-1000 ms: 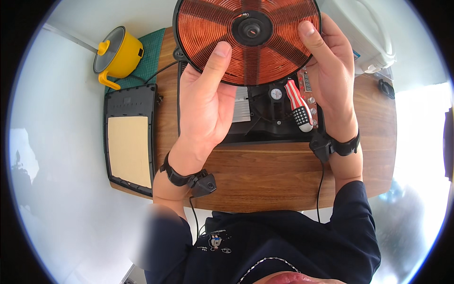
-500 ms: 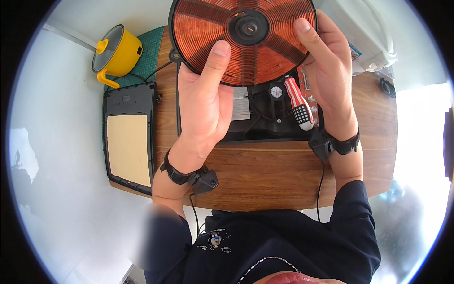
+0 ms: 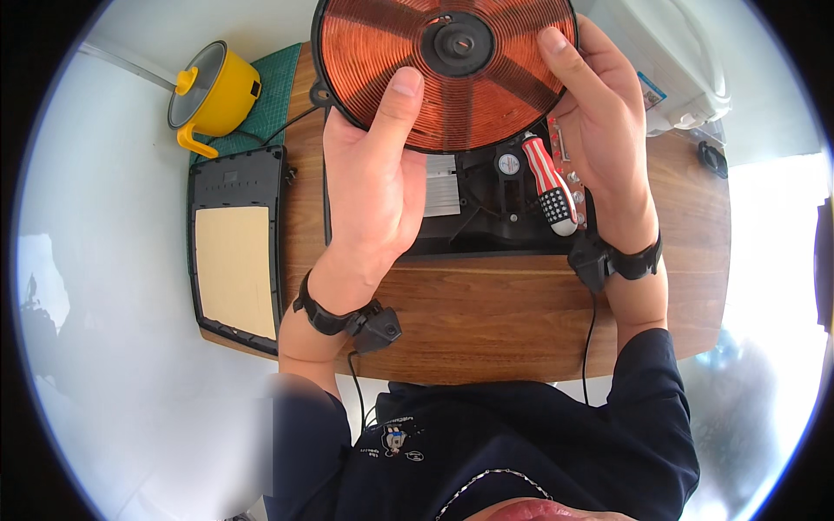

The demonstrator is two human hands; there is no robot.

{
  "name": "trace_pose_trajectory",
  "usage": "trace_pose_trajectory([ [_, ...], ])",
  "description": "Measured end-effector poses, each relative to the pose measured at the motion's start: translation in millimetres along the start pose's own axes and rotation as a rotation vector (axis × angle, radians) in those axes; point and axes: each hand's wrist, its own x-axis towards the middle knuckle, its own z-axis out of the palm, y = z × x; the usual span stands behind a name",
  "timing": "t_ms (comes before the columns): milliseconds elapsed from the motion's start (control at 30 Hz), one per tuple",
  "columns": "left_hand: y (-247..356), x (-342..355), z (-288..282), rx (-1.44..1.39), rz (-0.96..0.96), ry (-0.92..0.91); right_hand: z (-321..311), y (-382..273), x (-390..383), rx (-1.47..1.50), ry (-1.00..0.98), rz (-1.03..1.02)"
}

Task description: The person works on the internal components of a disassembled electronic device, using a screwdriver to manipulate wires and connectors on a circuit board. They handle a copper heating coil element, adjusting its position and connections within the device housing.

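Observation:
Between both hands I hold up a round copper induction coil (image 3: 486, 113) with a black hub and rim; its far edge is cut off by the top of the picture. My left hand (image 3: 382, 165) grips the near left rim, thumb on the windings. On the right side, my right hand (image 3: 604, 104) clasps the rim, its thumb also on top. Below the coil lies an opened black appliance base (image 3: 486, 233), partly hidden, with a fan and a silvery heat sink (image 3: 441, 193). A screwdriver with a red, white and black handle (image 3: 549, 187) rests on it.
At left lies a black cover panel (image 3: 236, 178) with a cream sheet, beside a yellow pot (image 3: 221, 95) on a green cutting mat (image 3: 276, 82). A white appliance (image 3: 665, 61) stands back right. The wooden table (image 3: 469, 321) has a curved near edge. Wrist-device cables hang toward me.
The coil and both hands sit very slightly higher in the picture, and the coil has shifted a touch left. The grip is the same.

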Motion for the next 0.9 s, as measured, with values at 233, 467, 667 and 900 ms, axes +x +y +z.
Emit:
trace_pose_trajectory([
  [233, 11.7, 0.0, 3.6, -0.068, -0.064, -0.025, -3.0, -6.8, 2.1, 0.187, -0.015, 0.114],
  [467, 18.9, 4.1, -1.1, -0.054, -0.045, -0.030, -7.1, -15.4, 4.8, 0.212, -0.065, 0.151],
  [667, 38.3, 11.8, -12.9, 0.326, 0.330, 0.154, -12.7, -28.1, 7.9, 0.149, -0.021, 0.205],
  [900, 68.5, 31.4, 8.8, 1.666, 1.051, -0.500, -32.5, -28.3, 14.1, 0.215, -0.095, 0.260],
])
